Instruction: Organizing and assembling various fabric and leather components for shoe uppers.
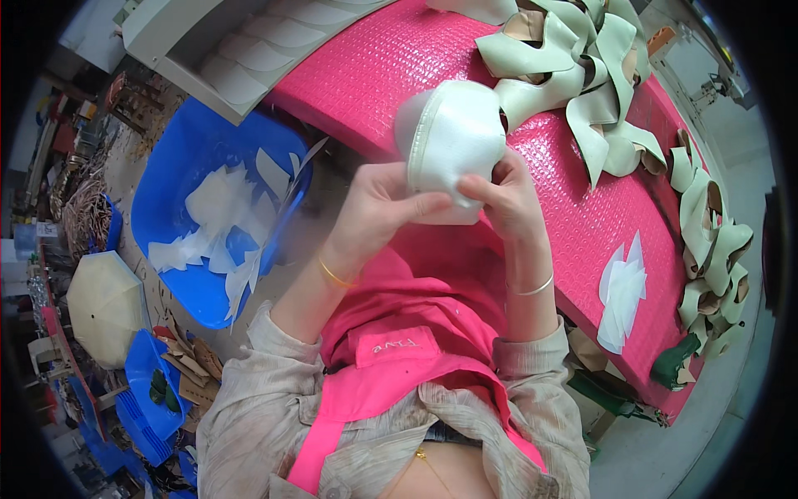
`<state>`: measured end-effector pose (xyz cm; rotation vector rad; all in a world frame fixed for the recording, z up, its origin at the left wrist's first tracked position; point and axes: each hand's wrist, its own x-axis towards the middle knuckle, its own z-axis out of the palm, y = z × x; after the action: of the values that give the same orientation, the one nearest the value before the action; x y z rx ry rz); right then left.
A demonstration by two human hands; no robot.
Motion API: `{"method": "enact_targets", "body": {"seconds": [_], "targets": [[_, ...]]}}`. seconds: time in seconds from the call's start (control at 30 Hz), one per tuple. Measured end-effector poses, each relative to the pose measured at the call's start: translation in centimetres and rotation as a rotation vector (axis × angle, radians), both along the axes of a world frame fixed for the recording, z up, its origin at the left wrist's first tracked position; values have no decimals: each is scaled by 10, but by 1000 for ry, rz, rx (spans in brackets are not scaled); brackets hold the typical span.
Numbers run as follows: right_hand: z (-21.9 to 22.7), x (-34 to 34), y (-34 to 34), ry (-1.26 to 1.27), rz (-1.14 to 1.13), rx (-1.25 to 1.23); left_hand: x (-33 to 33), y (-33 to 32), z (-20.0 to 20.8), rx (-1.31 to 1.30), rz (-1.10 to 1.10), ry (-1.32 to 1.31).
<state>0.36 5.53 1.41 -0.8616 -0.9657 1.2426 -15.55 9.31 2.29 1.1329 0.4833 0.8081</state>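
A pale, whitish shoe upper (457, 137) with a curved, stitched edge is held up in front of me, over the near edge of the pink-covered table (357, 91). My left hand (378, 204) is closed on its lower left side, with the thumb lying across the front. On the lower right, my right hand (514, 200) pinches it, thumb in front and the other fingers partly hidden behind. Just beyond, pale green shoe uppers (532, 54) lie heaped on the table.
To the left stands a blue plastic tub (162, 158) containing thin white sheets (224, 212). A grey-white tray (179, 71) of overlapping white pieces is at the upper left. White pieces (622, 295) lie on the table's right part, near more uppers (706, 216). Farther left is a pale umbrella (104, 303).
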Motion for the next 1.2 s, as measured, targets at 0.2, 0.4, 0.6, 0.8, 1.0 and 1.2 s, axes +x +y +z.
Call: {"method": "enact_targets", "body": {"seconds": [0.2, 0.4, 0.6, 0.8, 1.0, 1.2], "targets": [[-12, -18, 36, -759, -479, 167, 9, 33, -7, 761, 574, 547], [-28, -30, 61, -1000, -511, 386, 10, 31, -41, 639, 651, 397], [-14, -46, 55, -1126, -172, 238, -8, 98, -75, 124, 550, 257], [-26, 18, 61, -1214, -671, 202, -9, 103, -68, 466, 738, 374], [20, -3, 64, -707, -444, 180, -1, 25, -2, 424, 299, 423], [-32, 27, 3, -690, -301, -240, 18, 25, 41, -633, -70, -930]]}}
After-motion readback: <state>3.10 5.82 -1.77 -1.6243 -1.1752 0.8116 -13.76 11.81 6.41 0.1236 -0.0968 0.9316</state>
